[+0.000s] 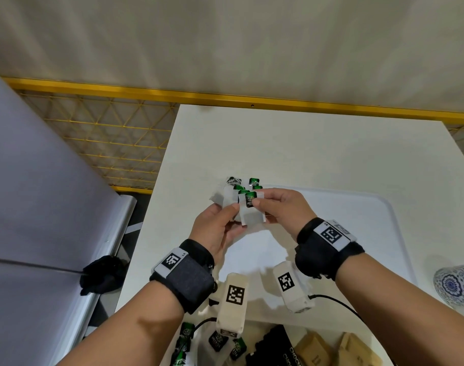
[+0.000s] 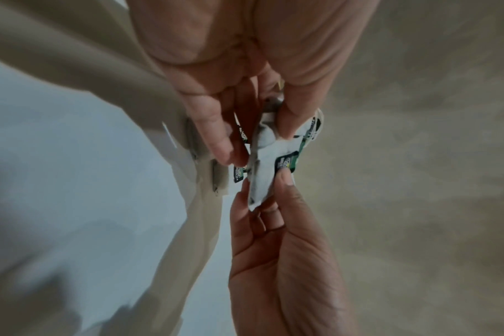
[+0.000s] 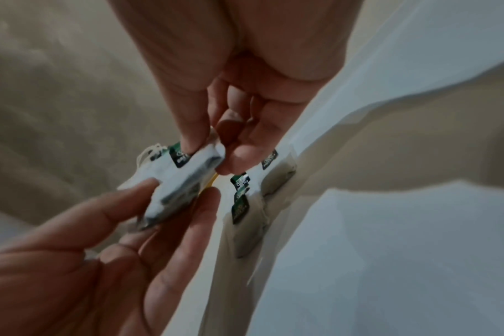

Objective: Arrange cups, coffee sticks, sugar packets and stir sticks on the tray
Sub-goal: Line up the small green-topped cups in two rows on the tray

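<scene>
Tea bags [image 1: 248, 207], white with green and black tags, are held in a small stack above the white tray [image 1: 379, 215], between both hands. The left hand [image 1: 216, 231] grips the stack from below, thumb on the front and fingers [image 3: 187, 218] curled behind it. The right hand [image 1: 285, 207] pinches the front bag at its tag, thumb and forefinger closed on it. More tea bags [image 1: 235, 184] lie in a loose cluster just beyond the hands, on the worktop [image 1: 305, 143] at the tray's far edge. Nearer the person, further green-tagged bags [image 1: 217, 340] and brown packets [image 1: 314, 350] lie at the bottom of the head view. A blue-patterned cup [image 1: 455, 286] stands to the right of the tray. Both wrists wear black bands with square markers.
</scene>
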Tool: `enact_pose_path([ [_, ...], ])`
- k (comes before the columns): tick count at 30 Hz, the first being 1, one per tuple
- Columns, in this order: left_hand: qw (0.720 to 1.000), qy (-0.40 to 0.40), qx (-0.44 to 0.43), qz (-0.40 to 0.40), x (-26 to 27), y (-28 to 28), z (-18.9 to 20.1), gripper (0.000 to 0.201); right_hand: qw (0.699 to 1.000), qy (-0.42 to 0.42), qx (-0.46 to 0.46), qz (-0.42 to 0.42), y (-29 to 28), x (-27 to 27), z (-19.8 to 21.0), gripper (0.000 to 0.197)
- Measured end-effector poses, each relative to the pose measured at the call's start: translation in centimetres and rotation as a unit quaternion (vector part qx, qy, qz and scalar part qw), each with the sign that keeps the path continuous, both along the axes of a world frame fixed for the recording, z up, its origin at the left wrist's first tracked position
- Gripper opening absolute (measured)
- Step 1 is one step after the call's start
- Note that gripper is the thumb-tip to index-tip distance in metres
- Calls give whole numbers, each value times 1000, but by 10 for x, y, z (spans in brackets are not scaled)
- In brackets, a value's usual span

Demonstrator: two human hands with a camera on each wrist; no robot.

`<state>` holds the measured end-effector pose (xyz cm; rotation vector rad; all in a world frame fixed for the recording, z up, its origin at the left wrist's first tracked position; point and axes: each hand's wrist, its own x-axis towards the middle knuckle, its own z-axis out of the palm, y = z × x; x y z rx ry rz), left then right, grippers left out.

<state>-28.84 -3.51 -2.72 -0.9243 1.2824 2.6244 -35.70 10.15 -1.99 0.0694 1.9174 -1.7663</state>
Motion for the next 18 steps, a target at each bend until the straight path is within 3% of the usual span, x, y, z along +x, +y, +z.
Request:
enact_pose_path([
  [8,997,16,65,48,0,-4,2,20,996,-58,-56,-32,6,5,-3,13],
  [15,995,8,79,53,-1,-2,-1,33,995,-79,-60,-10,-1,12,-6,31],
  [18,995,14,87,47,-1,-1,-2,34,998,-61,-22,-4,-4,11,-7,18],
])
